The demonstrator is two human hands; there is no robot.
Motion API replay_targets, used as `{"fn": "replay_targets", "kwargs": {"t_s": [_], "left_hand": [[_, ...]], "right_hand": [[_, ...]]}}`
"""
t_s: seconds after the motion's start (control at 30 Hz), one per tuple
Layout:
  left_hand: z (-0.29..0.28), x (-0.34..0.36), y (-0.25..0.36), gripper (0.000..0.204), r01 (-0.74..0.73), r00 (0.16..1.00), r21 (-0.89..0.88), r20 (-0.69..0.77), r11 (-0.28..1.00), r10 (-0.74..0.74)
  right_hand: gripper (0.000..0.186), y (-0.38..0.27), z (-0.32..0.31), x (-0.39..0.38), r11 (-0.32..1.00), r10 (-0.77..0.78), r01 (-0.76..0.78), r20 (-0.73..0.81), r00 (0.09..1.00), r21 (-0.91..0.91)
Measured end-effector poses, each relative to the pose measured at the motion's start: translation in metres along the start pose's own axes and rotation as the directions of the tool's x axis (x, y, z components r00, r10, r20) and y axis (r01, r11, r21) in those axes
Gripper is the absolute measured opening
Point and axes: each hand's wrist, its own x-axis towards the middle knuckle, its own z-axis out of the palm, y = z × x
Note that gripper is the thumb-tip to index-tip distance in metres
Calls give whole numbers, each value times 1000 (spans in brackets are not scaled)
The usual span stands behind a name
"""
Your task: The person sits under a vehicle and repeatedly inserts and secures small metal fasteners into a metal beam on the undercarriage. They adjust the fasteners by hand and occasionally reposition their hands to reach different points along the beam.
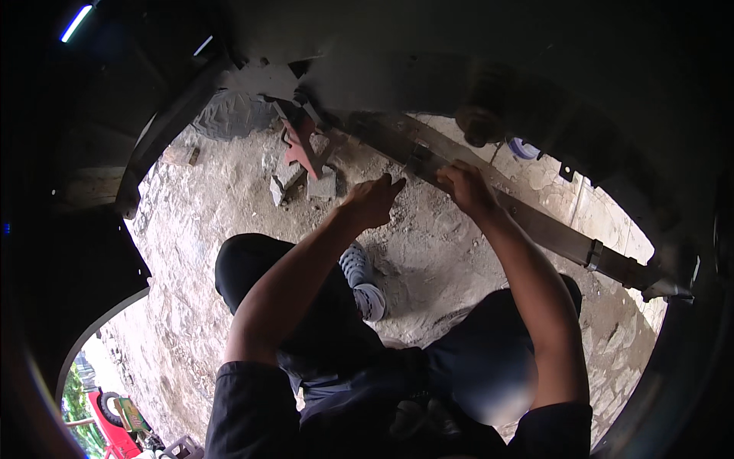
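Observation:
A long, dark metal bar [547, 229] runs slantwise under the vehicle, from the upper middle down to the right. A bracket-like fitting [419, 157] sits on it near my hands, and a metal band [594, 255] wraps round it farther right. My right hand [468, 187] is closed at the bar's near edge, fingers curled against it just right of the fitting. Slightly lower and to the left, my left hand [373, 202] is closed, thumb and forefinger toward the bar. Whatever it may hold is too small or hidden to tell.
Dark vehicle bodywork [382, 76] arches close overhead and on both sides. A red metal stand [302, 145] rests by broken concrete blocks [323, 183] on dusty ground. Behind them lies a tyre [233, 115]. A wood block [180, 156] is at left; something red and wheeled [111, 424] stands lower left.

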Motion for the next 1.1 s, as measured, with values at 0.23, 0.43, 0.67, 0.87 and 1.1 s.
{"fn": "replay_targets", "kwargs": {"t_s": [0.23, 0.43, 0.67, 0.87, 1.1], "left_hand": [[-18, 0, 25, 46, -158, 986, -85, 48, 984, 162], [-24, 7, 39, 43, -147, 989, -70, -11, 987, 146], [-35, 18, 42, 34, -67, 983, 9, 170, 998, 65], [-51, 3, 18, 37, 4, 1000, -85, -10, 996, -5], [-29, -3, 7, 26, -5, 999, -257, 51, 966, 19]], "right_hand": [[13, 0, 24, 29, 997, 13, -29, -190, 982, -78], [9, -14, 13, 3, 995, 101, -102, -23, 995, -24], [10, -6, 20, 11, 988, 111, -110, -2, 994, -112], [12, -8, 21, 30, 978, 167, -188, -201, 965, -90], [14, -26, 34, 16, 963, 202, -226, -161, 966, -148]]}}
